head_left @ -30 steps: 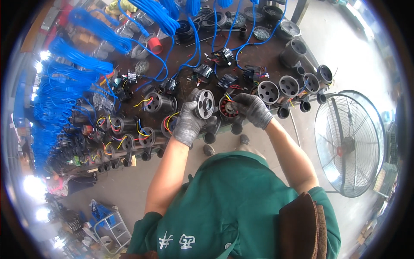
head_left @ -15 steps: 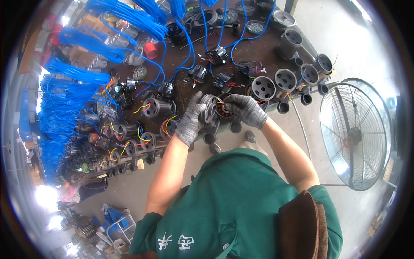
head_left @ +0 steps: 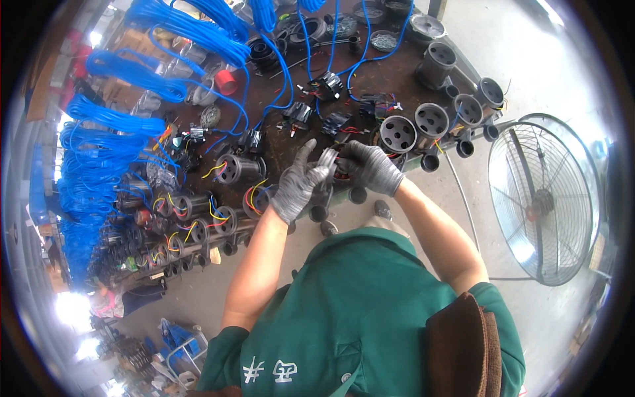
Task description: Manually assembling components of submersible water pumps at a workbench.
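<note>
My left hand (head_left: 295, 187), in a grey glove, grips a round metal end cover (head_left: 327, 159) by its rim, thumb raised. The cover is tilted nearly edge-on. Beside it, my gloved right hand (head_left: 375, 168) is closed in a pinch on thin coloured wires, now mostly hidden by the fingers. Between and below both hands, at the table's near edge, a motor housing (head_left: 322, 193) is partly covered; a little of its reddish winding shows. Right of my right hand stands another motor housing with a holed end cover (head_left: 398, 134).
Several motor housings (head_left: 241, 169) with coloured leads line the near edge. Black wired boxes (head_left: 326, 86) lie behind on blue cables. Coiled blue cable bundles (head_left: 109, 159) fill the left. Bowls of small parts (head_left: 384, 41) sit at the back. A large caged fan (head_left: 544, 202) stands right.
The end cover has turned from showing its face to nearly edge-on. My right fingers have come closer around the wires, which showed more before. The view has shifted slightly.
</note>
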A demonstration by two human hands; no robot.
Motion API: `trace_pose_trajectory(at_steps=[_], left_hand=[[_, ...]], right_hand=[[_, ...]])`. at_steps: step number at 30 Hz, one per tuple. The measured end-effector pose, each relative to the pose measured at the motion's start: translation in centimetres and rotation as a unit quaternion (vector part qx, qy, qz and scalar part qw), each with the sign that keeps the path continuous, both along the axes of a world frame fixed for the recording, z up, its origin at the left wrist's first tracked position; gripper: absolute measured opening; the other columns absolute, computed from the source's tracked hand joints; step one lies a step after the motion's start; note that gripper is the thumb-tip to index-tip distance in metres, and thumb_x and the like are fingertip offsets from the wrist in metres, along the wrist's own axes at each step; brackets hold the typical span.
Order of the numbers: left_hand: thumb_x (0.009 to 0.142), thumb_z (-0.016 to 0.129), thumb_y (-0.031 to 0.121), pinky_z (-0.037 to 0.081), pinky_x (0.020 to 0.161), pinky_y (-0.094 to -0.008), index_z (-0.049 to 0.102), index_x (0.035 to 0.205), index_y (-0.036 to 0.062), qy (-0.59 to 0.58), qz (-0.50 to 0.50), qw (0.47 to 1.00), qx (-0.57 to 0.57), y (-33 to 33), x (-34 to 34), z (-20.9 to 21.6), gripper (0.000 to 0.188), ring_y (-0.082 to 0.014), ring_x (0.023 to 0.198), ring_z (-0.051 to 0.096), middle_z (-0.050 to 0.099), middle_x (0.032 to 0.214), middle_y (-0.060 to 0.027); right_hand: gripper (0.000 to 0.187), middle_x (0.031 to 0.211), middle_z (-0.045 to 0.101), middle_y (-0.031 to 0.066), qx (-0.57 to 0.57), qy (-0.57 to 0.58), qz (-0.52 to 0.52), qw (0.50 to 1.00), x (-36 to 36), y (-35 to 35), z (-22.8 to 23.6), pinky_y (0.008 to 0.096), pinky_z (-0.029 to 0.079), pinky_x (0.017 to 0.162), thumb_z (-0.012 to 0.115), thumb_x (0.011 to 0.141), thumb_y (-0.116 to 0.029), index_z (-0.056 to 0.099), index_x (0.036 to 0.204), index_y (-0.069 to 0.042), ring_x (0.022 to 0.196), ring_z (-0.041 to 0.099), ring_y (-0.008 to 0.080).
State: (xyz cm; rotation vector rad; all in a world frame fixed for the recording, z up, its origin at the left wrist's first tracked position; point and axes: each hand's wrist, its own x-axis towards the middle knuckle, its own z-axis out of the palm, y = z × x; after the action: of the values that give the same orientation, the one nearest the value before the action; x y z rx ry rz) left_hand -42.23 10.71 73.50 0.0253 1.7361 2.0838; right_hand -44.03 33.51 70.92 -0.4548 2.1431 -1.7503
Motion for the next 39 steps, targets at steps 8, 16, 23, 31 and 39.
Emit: trace_pose_trajectory(at_steps=[8, 16, 23, 31, 39], left_hand=[[0.068, 0.093, 0.016, 0.046, 0.112, -0.0374, 0.015, 0.163, 0.0131, 0.231, -0.122, 0.906, -0.334, 2.4, -0.6, 0.8, 0.123, -0.0258, 0.128, 0.058, 0.057, 0.138, -0.0134], [0.063, 0.095, 0.025, 0.041, 0.115, -0.0449, 0.027, 0.16, 0.0117, 0.31, -0.142, 0.814, -0.47, 3.7, -1.6, 1.7, 0.119, -0.0365, 0.129, 0.054, 0.055, 0.138, -0.0195], [0.063, 0.095, 0.025, 0.044, 0.113, -0.0445, 0.028, 0.16, 0.0115, 0.316, -0.153, 0.806, -0.476, 3.9, -2.0, 1.6, 0.119, -0.0362, 0.126, 0.055, 0.057, 0.136, -0.018], [0.056, 0.098, 0.032, 0.043, 0.114, -0.0431, 0.023, 0.158, 0.0011, 0.181, -0.102, 0.796, -0.569, 4.3, -1.7, 1.0, 0.13, -0.0372, 0.127, 0.055, 0.058, 0.137, -0.0208], [0.064, 0.089, 0.02, 0.036, 0.12, -0.042, 0.023, 0.16, 0.007, 0.285, -0.2, 0.79, -0.505, 3.0, -3.3, 1.2, 0.118, -0.038, 0.139, 0.044, 0.045, 0.15, -0.0201]], right_hand=[[0.022, 0.097, 0.072, 0.0143, 0.025, 0.104, -0.057, 0.993, 0.6, 1.9, -0.3, 0.0379, 0.055, 0.082, 0.062, 0.094, 0.0, 0.062, 0.116, -0.003, 0.09, 0.07, 0.0252], [0.044, 0.102, 0.071, 0.0182, 0.185, 0.258, -0.041, 0.947, 0.7, 2.6, 3.4, 0.0453, 0.056, 0.084, 0.069, 0.082, -0.003, 0.066, 0.125, -0.009, 0.098, 0.068, 0.0387], [0.038, 0.124, 0.064, 0.0158, 0.368, 0.167, 0.145, 0.903, -1.9, 1.2, 5.6, 0.0444, 0.056, 0.089, 0.067, 0.087, -0.013, 0.068, 0.126, -0.015, 0.104, 0.066, 0.0389], [0.02, 0.092, 0.073, 0.0158, 0.132, 0.163, 0.092, 0.973, -4.4, 1.9, 2.6, 0.041, 0.056, 0.078, 0.071, 0.091, -0.019, 0.073, 0.106, -0.005, 0.083, 0.07, 0.0335], [0.026, 0.079, 0.071, 0.0118, 0.076, -0.013, -0.04, 0.996, -3.4, 2.2, 3.3, 0.0343, 0.055, 0.069, 0.069, 0.098, -0.024, 0.071, 0.108, 0.001, 0.069, 0.063, 0.0141]])
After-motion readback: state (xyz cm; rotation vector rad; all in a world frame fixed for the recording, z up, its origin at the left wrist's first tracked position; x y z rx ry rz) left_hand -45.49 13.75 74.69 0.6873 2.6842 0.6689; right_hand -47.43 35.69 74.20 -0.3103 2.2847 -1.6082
